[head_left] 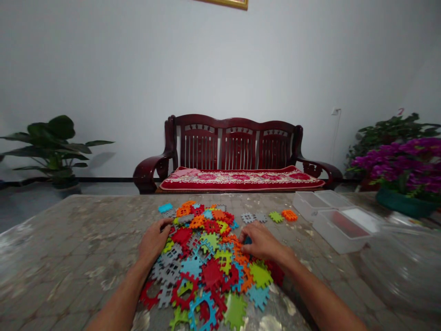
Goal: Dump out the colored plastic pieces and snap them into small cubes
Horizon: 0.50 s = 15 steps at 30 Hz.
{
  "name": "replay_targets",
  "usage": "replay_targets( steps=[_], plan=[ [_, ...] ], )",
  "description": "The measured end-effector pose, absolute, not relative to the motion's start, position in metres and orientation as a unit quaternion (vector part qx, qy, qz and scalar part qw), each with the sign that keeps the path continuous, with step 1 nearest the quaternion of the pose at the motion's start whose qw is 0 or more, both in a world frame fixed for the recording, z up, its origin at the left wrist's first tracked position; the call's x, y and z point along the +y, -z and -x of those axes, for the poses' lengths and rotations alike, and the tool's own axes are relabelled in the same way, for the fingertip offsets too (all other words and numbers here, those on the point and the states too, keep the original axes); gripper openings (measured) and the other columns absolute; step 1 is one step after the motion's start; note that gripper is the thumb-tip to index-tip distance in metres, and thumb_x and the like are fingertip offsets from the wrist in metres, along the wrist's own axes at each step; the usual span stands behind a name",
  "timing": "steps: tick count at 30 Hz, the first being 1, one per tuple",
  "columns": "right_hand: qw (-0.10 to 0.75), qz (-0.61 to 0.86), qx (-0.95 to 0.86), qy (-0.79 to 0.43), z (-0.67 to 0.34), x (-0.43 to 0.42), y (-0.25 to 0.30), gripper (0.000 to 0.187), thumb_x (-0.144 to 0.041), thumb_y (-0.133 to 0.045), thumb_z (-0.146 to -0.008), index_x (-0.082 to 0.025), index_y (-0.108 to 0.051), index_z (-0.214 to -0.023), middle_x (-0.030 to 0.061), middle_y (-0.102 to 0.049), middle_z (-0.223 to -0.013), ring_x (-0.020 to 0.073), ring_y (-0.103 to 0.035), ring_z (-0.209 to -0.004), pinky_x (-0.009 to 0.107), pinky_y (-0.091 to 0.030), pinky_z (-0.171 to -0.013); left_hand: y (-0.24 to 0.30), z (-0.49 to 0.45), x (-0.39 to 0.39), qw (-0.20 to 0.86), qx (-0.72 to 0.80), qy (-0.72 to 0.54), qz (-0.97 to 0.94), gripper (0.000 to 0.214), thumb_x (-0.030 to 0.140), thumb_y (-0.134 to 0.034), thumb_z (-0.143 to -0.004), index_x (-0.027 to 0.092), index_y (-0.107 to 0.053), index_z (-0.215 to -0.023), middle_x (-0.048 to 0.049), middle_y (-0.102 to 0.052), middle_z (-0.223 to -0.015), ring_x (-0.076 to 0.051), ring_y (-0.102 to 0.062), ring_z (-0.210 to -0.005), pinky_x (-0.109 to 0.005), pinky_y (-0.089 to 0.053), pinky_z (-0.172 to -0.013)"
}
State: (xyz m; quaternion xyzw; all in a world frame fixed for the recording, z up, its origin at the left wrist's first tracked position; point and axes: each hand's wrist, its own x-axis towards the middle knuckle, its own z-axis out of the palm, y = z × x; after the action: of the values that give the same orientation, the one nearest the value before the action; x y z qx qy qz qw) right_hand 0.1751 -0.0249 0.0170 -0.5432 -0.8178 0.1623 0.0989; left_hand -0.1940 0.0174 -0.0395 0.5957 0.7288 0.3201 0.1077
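A heap of interlocking plastic building pieces (212, 274) with toothed edges lies in front of me, in red, blue, green, grey and orange. At the heap's upper left edge is my left hand (154, 240), its fingers pressed together. Just beyond those fingertips a grey piece (186, 219) lies at a slant; whether they grip it is hard to see. My right hand (262, 241) is at the right side of the heap, with thumb and forefinger curled around a blue piece (247, 240). Orange pieces (240, 254) lie beside its fingertips.
Behind the heap, a row of grey pieces (248, 217), a green piece (276, 217) and an orange piece (289, 215) lies on the table (69, 257). Clear plastic boxes (339, 232) and a purple flower pot (399, 202) stand right. A wooden bench (237, 147) is beyond.
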Motion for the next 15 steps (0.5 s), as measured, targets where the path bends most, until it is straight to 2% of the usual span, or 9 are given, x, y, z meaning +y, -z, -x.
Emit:
replay_targets(
  steps=[5, 10, 15],
  plan=[
    [0.095, 0.533, -0.817, -0.198, -0.18, -0.027, -0.028, 0.036, -0.041, -0.084, -0.07, -0.023, -0.072, -0.098, 0.002, -0.071, -0.104, 0.0238, -0.056, -0.105, 0.031, -0.04, -0.088, 0.039, 0.194, 0.017, 0.113, 0.728, -0.324, -0.594, 0.038, 0.029, -0.046, -0.091, 0.021, -0.074, -0.116, -0.0075, -0.077, -0.118, -0.026, -0.07, -0.108, -0.04, -0.052, -0.099],
    [0.035, 0.495, -0.851, -0.17, -0.177, -0.032, -0.034, 0.032, -0.038, -0.083, -0.069, -0.023, -0.073, -0.095, 0.0021, -0.07, -0.102, 0.0246, -0.055, -0.105, 0.033, -0.037, -0.091, 0.04, 0.194, 0.017, 0.116, 0.727, -0.323, -0.595, 0.038, 0.03, -0.045, -0.092, 0.022, -0.074, -0.116, -0.0073, -0.077, -0.119, -0.026, -0.069, -0.109, -0.04, -0.051, -0.101],
    [-0.002, 0.462, -0.875, -0.143, -0.174, -0.035, -0.035, 0.027, -0.034, -0.076, -0.074, -0.025, -0.075, -0.099, 0.0027, -0.071, -0.1, 0.0247, -0.056, -0.103, 0.034, -0.037, -0.093, 0.042, 0.195, 0.018, 0.102, 0.728, -0.324, -0.596, 0.038, 0.029, -0.046, -0.092, 0.021, -0.075, -0.115, -0.0074, -0.077, -0.119, -0.026, -0.07, -0.109, -0.039, -0.053, -0.099]
  ],
)
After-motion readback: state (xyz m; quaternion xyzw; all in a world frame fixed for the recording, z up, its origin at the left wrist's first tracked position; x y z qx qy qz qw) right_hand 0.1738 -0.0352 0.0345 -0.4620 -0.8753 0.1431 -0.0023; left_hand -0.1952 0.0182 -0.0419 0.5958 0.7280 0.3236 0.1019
